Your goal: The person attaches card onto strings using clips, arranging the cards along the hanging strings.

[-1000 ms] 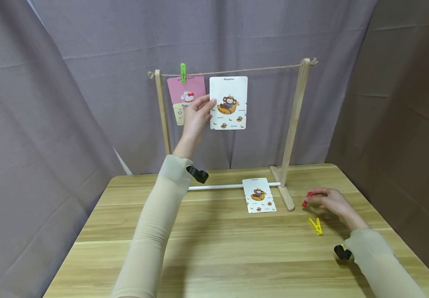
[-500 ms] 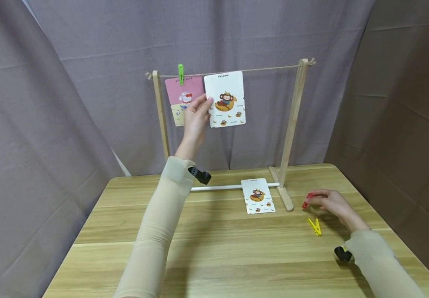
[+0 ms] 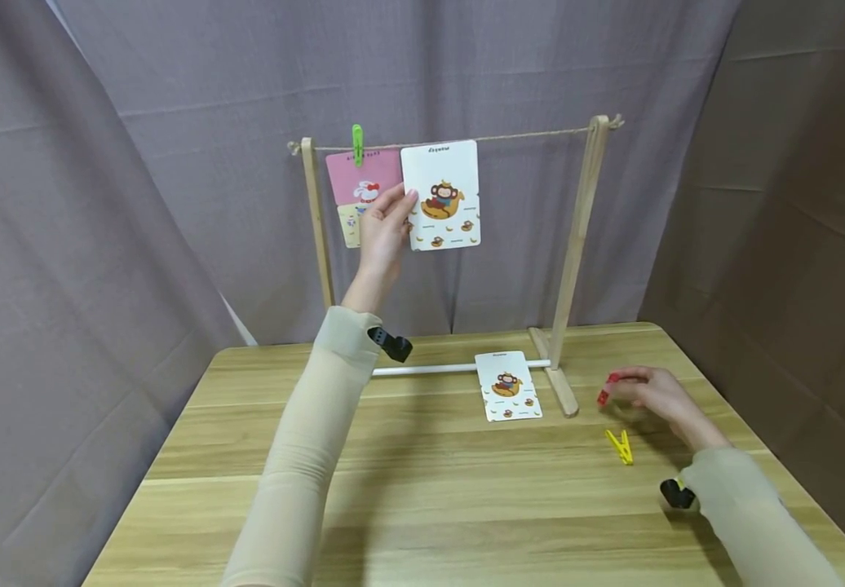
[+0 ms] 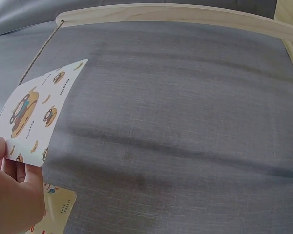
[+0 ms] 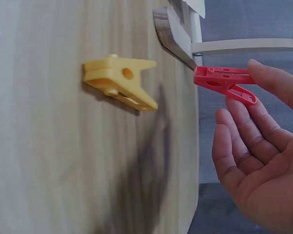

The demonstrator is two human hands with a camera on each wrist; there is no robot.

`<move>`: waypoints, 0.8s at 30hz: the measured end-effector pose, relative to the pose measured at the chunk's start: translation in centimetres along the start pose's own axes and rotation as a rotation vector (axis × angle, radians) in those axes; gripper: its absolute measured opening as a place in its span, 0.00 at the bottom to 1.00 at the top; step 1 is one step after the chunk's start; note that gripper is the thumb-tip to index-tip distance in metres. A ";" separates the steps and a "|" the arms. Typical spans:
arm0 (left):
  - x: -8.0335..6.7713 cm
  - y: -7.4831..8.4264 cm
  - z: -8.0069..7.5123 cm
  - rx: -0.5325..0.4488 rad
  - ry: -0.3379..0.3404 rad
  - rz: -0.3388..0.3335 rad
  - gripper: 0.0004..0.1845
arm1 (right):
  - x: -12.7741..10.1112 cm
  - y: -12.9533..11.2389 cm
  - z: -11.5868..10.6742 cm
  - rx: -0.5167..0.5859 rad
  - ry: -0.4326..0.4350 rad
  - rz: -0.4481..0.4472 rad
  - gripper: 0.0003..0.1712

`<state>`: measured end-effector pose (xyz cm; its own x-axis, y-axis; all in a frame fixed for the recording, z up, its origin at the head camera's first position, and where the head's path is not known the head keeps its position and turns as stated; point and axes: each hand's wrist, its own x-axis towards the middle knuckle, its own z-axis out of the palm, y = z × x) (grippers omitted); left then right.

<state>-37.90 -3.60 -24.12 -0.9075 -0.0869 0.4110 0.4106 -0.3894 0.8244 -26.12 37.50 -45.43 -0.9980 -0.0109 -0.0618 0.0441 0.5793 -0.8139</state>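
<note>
Between thumb and fingers, my left hand [image 3: 384,228] pinches the left edge of a white monkey card [image 3: 443,163]. The card's top edge is up at the twine [image 3: 525,136], in front of it in the head view. Left of it, a pink and yellow rabbit card [image 3: 345,175] hangs from the twine under a green clothespin [image 3: 357,145], partly hidden by my hand and the monkey card. Low over the table at the right, my right hand [image 3: 659,398] pinches a red clothespin [image 5: 222,78] by its handle ends. A yellow clothespin [image 5: 117,78] lies on the table close by.
A second monkey card [image 3: 496,408] lies on the wooden table [image 3: 466,505], against the white crossbar [image 3: 430,369]. The rack's right post [image 3: 580,212] and foot [image 3: 564,394] stand left of my right hand. Grey curtains [image 3: 173,204] hang behind.
The monkey card in my left hand has tilted slightly and shifted a little left and up along the twine. My right hand has stayed nearly still with the red clothespin.
</note>
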 end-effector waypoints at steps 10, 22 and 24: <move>0.0 0.0 0.2 0.017 -0.001 0.024 0.15 | 1.1 -2.3 -2.8 -0.049 0.021 -0.040 0.39; 0.1 0.2 0.3 0.028 -0.014 -0.003 0.16 | 1.9 -4.7 -5.6 -0.022 0.064 -0.026 0.40; 0.1 0.2 0.3 0.025 -0.014 -0.005 0.16 | 2.1 -4.8 -6.1 -0.014 0.073 -0.027 0.40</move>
<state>-37.88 -3.39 -23.76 -0.9083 -0.0722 0.4121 0.4084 -0.3664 0.8360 -28.71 39.67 -38.12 -0.9995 0.0322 0.0025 0.0170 0.5907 -0.8067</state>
